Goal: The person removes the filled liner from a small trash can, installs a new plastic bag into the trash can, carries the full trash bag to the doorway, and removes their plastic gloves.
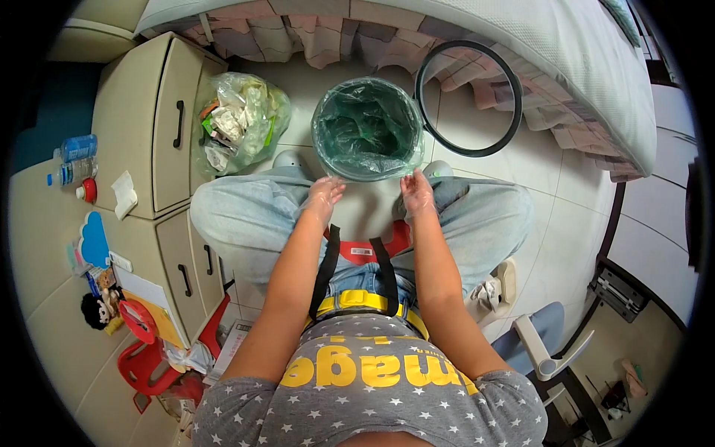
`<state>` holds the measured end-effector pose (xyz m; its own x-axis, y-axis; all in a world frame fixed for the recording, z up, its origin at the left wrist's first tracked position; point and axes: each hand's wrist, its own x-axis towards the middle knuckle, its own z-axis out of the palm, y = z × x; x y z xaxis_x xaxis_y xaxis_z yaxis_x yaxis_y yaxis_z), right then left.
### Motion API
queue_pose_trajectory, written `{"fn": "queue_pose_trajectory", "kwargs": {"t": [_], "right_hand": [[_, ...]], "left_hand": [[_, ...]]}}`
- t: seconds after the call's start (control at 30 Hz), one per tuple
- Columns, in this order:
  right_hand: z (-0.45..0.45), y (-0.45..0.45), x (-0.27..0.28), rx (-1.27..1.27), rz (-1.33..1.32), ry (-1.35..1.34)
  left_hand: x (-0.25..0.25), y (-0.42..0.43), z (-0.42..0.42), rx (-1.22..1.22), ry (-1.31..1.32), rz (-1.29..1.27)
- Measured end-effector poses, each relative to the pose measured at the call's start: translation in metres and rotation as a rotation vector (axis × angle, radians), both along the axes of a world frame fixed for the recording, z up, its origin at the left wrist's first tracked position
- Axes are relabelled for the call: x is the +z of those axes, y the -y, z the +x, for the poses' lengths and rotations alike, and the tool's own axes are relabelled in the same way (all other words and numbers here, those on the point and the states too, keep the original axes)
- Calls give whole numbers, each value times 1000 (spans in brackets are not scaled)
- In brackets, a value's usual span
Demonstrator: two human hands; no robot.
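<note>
A round trash can (319,141) stands on the floor between my feet, lined with a translucent green trash bag (369,127) whose edge folds over the rim. My left hand (323,198), in a clear plastic glove, is at the near left of the rim, fingers apart and pointing inward beside the bag's edge. Gloved the same way, my right hand (417,195) is at the near right, its fingertips close to the bag's edge. Whether either hand touches the bag is hard to see. A black ring lid (514,97) lies against the can's right side.
Left of the can sits a tied-looking clear bag of trash (242,123), beside a cream drawer cabinet (130,119). A bed with a ruffled skirt (335,37) runs along the far side. A red stool (145,369) and a chair armrest (536,346) are nearer me.
</note>
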<state>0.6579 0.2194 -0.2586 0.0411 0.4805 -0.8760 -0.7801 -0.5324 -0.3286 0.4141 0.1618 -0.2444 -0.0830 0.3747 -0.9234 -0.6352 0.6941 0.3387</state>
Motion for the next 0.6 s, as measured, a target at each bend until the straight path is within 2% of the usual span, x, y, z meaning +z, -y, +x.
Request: {"fn": "queue_pose_trajectory", "kwargs": {"t": [0.07,0.17,0.3,0.4,0.47,0.6], "right_hand": [[-1,-1,1,-61,56,-25],[-13,-9,38,-113,88,-41],[-4,-5,22,-98,139,-97],[-3,-4,27,-57,101,-78],[-7,-5,38,33,41,39],[-9,-7,37,121,27,51]], "left_hand": [[1,-1,2,6,-28,-10],[-4,0,3,46,-48,-41],[-10,3,0,11,-34,-22],[-11,3,-1,11,-17,-35],[-9,2,1,-8,-61,-56],[-1,5,2,-43,-58,-12]]}}
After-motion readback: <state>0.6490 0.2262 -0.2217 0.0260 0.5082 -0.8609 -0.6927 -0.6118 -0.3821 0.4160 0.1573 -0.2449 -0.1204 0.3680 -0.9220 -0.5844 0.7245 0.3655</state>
